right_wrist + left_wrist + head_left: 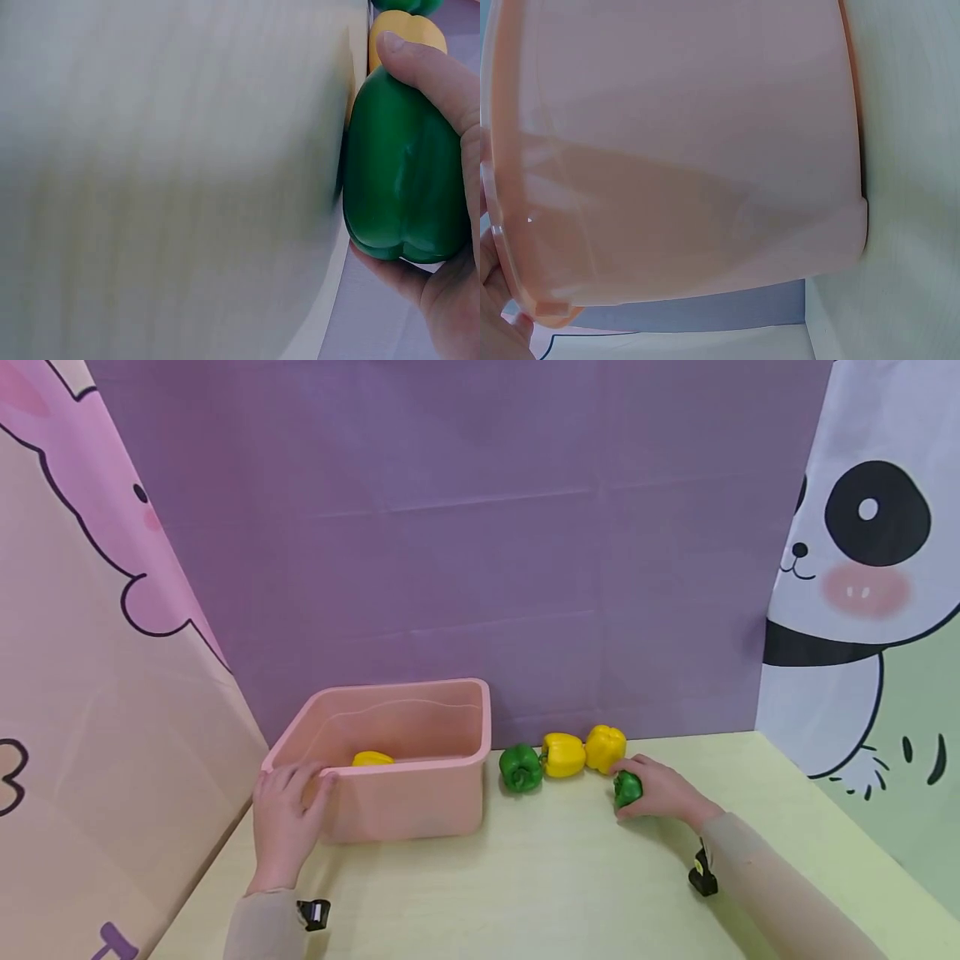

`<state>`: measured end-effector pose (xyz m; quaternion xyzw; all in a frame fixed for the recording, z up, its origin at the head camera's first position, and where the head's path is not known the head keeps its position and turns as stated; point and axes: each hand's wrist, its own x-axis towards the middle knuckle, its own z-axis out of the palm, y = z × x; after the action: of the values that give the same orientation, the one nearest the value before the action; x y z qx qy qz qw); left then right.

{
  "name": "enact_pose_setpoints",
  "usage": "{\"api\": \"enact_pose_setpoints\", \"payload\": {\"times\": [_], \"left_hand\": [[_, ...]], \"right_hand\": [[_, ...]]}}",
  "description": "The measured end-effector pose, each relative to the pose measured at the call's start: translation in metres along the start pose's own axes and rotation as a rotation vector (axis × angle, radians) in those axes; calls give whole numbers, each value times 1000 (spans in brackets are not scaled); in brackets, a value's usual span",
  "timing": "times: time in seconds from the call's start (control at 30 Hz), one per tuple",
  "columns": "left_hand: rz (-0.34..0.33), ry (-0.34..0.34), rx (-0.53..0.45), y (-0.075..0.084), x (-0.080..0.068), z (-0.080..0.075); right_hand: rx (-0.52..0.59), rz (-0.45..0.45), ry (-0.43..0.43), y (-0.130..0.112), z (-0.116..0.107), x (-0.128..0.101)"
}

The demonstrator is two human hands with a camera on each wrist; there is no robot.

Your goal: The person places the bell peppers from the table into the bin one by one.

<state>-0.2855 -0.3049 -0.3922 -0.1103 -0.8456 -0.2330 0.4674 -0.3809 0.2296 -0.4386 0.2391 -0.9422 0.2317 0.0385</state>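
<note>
Right hand [663,793]: we find it curled round a green pepper [627,788], thumb over one side and palm under the other in the right wrist view; the pepper sits low against the surface [570,877].
Left hand [285,814]: we log it resting on the near left corner of the pink tub [405,810], fingers bent over the rim; it carries nothing else.
Key relation: the tub lies to the left of the held pepper, across a bare stretch of surface; our left hand is already at the tub, our right hand well apart from it.
Pepper axis: in the right wrist view its length runs along the palm; which end bears the stem we cannot tell.
Tub contents: one yellow pepper [372,759], low against the near wall.
Row by the backdrop: second green pepper [521,767], then two yellow peppers [564,754] [605,747], side by side, just beside the tub's right wall; the held pepper lies just in front of the rightmost.
</note>
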Motion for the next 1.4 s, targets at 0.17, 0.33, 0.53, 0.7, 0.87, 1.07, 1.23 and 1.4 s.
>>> {"api": "enact_pose_setpoints", "payload": {"times": [0.17, 0.33, 0.53, 0.7, 0.87, 1.07, 1.23, 1.4], "left_hand": [[1, 3, 2, -1, 1, 0], [-4, -1, 7, -1, 0, 0], [-8, -1, 4, 0, 1, 0], [-9, -4, 7, 2, 1, 0], [-2, -1, 8, 0, 1, 0], [-4, -14, 10, -3, -2, 0], [-5, -28, 17, -2, -1, -2], [-5, -36, 19, -1, 0, -2]], "right_hand": [[2, -12, 10, -2, -2, 0], [-1, -6, 25, -5, -3, 2], [-6, -37, 56, -11, -6, 6], [-5, -42, 62, -14, -7, 9], [16, -50, 74, -22, -10, 12], [27, -45, 66, -29, -10, 15], [56, -50, 63, -34, -12, 16], [61, -69, 73, -37, -12, 18]]}}
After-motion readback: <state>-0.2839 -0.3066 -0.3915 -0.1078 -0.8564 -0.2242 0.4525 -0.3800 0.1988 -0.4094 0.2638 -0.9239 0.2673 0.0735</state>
